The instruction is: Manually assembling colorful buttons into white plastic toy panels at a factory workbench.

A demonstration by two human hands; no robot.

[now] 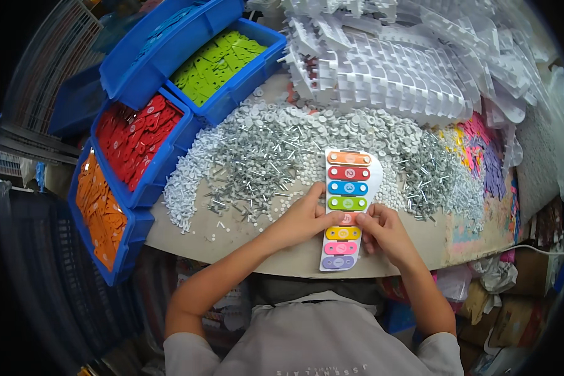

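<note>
A toy xylophone (348, 187) with a white base stands upright in the picture above the table's near edge, its coloured bars running from orange at the far end to purple at the near end. My left hand (308, 214) grips its left side, the thumb lying across the coral bar (347, 218). At the right end of that same bar my right hand (384, 229) is closed on the xylophone's edge, thumb on top; the fingertips are partly hidden. White round caps show on the far bars' ends, while the yellow bar (343, 233) and pink bar (340, 248) show dark holes.
Loose metal pins (250, 161), white caps (382, 130) and small white parts (185, 188) cover the tabletop (232, 241). Blue bins (145, 195) with red, orange and green bars line the left. White xylophone bases (401, 78) are piled behind; purple bars (494, 164) lie right.
</note>
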